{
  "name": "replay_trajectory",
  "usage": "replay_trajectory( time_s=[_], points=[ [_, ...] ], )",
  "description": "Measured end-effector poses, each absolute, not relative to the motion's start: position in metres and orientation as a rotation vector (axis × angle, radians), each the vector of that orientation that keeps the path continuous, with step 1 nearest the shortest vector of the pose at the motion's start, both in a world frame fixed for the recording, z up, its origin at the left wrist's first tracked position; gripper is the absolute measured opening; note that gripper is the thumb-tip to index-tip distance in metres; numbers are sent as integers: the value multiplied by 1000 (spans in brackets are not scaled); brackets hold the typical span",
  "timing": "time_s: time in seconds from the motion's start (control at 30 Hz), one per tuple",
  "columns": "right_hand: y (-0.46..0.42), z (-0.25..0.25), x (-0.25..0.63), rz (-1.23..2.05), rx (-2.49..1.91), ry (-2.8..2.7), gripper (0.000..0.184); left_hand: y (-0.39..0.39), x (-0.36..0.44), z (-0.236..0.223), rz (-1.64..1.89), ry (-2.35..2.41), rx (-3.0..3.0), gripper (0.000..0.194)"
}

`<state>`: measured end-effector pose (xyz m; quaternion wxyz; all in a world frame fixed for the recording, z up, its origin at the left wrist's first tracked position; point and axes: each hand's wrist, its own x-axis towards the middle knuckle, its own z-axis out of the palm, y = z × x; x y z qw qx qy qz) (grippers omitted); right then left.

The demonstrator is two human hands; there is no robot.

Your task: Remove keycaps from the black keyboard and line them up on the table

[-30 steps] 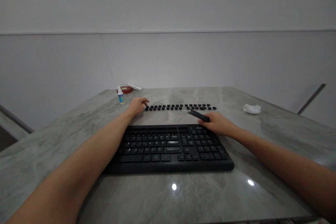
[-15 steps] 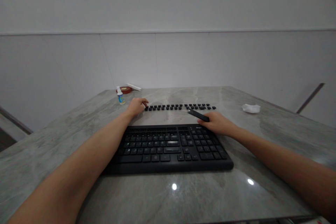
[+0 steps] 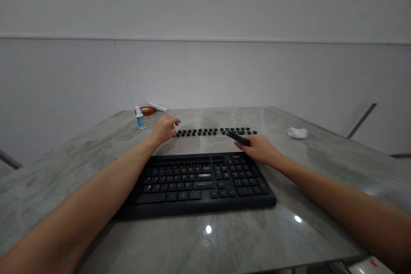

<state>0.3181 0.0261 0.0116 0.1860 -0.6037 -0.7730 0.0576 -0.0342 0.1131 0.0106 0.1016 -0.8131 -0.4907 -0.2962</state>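
Right now, right hand's (image 3: 260, 150) grip closed around black tool (image 3: 238, 138), tip close to two rows of small black keys (image 3: 204, 133) on grey tabletop (image 3: 244, 239). Left hand (image 3: 163, 129) at rows' left end, fingers bent; cannot tell whether grip holds anything. Keyboard (image 3: 199, 186) flat nearer person, left forearm across its left end. White-capped bottle (image 3: 141, 120) upright beyond left hand, beside brown box (image 3: 148, 111).

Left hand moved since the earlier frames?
Yes: the left hand has shifted slightly upward in view, judged against the white-capped bottle.
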Motion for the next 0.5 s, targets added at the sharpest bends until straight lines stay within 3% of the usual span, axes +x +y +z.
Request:
replay_trajectory(
  time_s=[0.2,0.3,0.5],
  points=[
    [15,20,318,228,-1387,-1830,62,69,28,23,-693,-754,-2881,32],
    [8,21,312,405,-1220,-1957,58,43,55,24,-381,-540,-3132,31],
    [6,18,307,402,-1014,-2212,42,19,75,17,-369,-694,-3031,30]
  ],
)
